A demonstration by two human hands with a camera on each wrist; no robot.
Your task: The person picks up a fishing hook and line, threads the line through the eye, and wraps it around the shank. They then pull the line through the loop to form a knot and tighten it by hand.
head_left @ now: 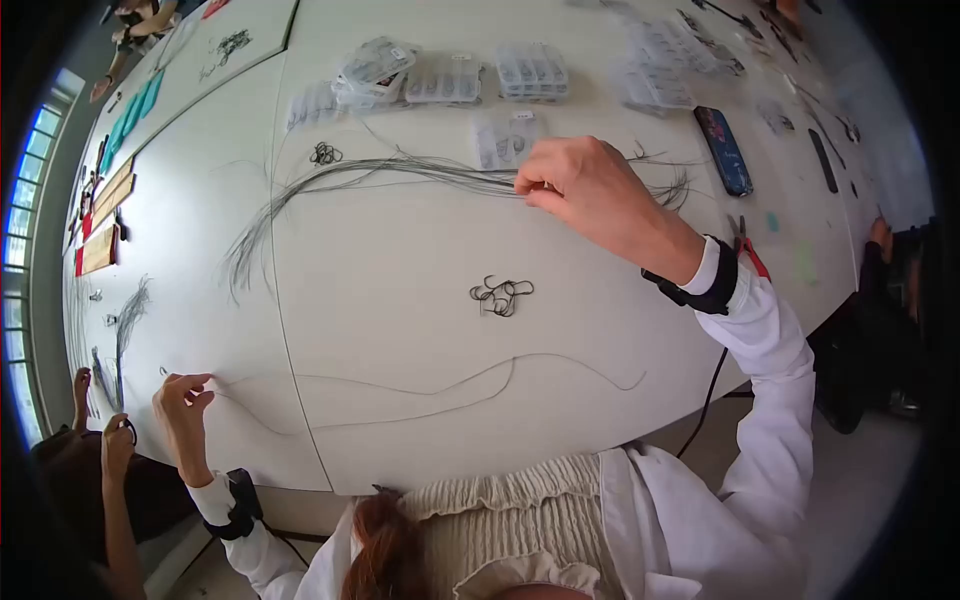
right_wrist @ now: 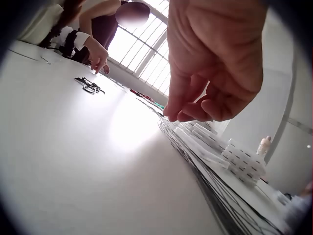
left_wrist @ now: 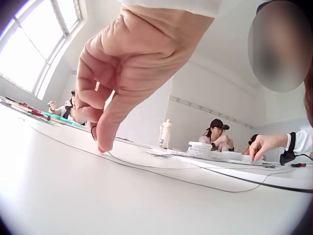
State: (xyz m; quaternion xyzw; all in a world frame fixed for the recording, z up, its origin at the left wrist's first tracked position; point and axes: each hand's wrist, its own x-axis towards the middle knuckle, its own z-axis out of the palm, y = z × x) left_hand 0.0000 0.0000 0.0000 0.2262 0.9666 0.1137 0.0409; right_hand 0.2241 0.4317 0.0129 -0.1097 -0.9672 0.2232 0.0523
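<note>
My left hand [head_left: 185, 415] is at the left front of the table, thumb and fingertips pinching a thin grey line [left_wrist: 205, 185]. Two lengths of that line trail rightward across the tabletop. A small dark curved piece shows between the left fingers in the left wrist view. My right hand [head_left: 590, 195] is over a long bundle of thin grey lines [head_left: 350, 170], its thumb and forefinger pinching at the strands; how many they hold I cannot tell. Between the hands lies a small pile of dark curved hooks [head_left: 500, 295].
Clear compartment boxes [head_left: 443, 78] stand along the back, with one lidded box [head_left: 508, 138] just behind the right hand. A dark blue case [head_left: 723, 150] and red-handled pliers [head_left: 745, 248] lie at the right. A tangled dark clump [head_left: 325, 153] sits behind the bundle. Another person's hands [head_left: 117, 445] work at the far left.
</note>
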